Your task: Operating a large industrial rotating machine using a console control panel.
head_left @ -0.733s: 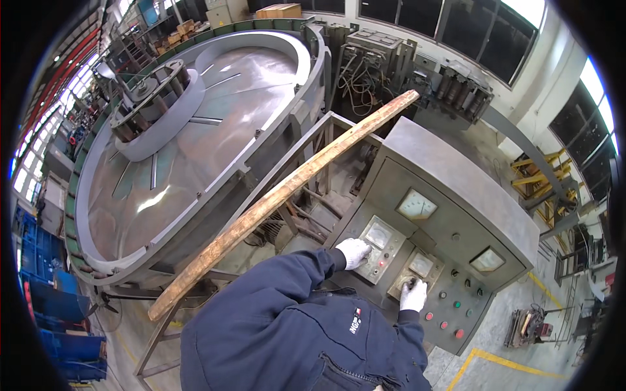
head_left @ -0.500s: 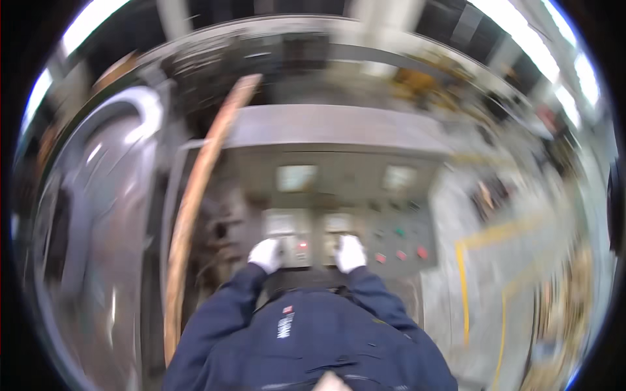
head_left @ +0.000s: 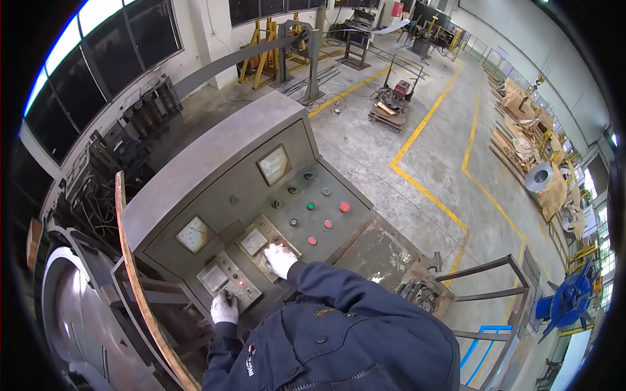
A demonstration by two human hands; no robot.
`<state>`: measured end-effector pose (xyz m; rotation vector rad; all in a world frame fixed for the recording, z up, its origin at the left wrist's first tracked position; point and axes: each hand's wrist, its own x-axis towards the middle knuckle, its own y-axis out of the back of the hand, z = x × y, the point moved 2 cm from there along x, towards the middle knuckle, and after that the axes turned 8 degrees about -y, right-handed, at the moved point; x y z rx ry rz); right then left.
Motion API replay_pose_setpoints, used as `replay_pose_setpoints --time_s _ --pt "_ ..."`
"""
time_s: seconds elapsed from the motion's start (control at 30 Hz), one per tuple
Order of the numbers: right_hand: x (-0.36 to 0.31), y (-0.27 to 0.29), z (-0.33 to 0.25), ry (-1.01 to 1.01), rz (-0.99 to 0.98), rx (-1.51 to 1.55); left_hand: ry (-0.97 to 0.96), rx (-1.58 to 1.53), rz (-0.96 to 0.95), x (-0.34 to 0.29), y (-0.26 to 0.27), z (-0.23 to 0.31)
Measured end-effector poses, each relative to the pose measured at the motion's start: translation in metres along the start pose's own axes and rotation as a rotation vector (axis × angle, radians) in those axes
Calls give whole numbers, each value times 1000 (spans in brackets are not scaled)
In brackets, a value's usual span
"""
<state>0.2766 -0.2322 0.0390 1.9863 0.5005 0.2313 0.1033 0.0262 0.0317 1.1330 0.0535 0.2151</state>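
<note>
My left hand [head_left: 223, 309] wears a white glove and rests at the lower edge of a small control box [head_left: 229, 281] with a pale display and a glowing red light. Its fingers close round a dark knob [head_left: 229, 297]. Over a second, similar control box [head_left: 253, 242] lies my right hand [head_left: 281, 260], also gloved, its fingers bent onto the front; what they grip is hidden. Both boxes sit on a sloping grey console [head_left: 339, 225]. Two square gauges, one left [head_left: 193, 234] and one right [head_left: 274, 165], are set in its upright face. Red push buttons [head_left: 328, 224] and a green button [head_left: 311, 206] lie right of my right hand.
A long rusty-edged strip [head_left: 134, 274] curves past the console's left side, near a large round metal part [head_left: 65, 306]. Metal railings [head_left: 486, 295] stand to the right. Yellow lines [head_left: 427, 195] cross the floor, with a wheeled cart [head_left: 391, 104] beyond and a blue reel [head_left: 567, 298] far right.
My view has swung to the right, showing more floor, and the earlier blur is gone. Both hands remain at the same two control boxes.
</note>
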Motion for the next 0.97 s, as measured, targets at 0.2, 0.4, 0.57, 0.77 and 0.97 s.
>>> replay_pose_setpoints --time_s 0.2,0.4,0.57,0.77,0.97 --pt "-2 7 -5 -8 -2 7 8 -4 22 -3 2 1" --pt "-3 6 -5 10 29 7 13 -2 18 -3 2 2" --pt "-3 4 -3 20 32 -4 10 -23 25 -1 7 9" --pt "7 -8 9 15 45 23 -19 -27 25 5 5 13" --pt "24 -59 -54 238 -229 -5 160 26 -124 -16 13 -5"
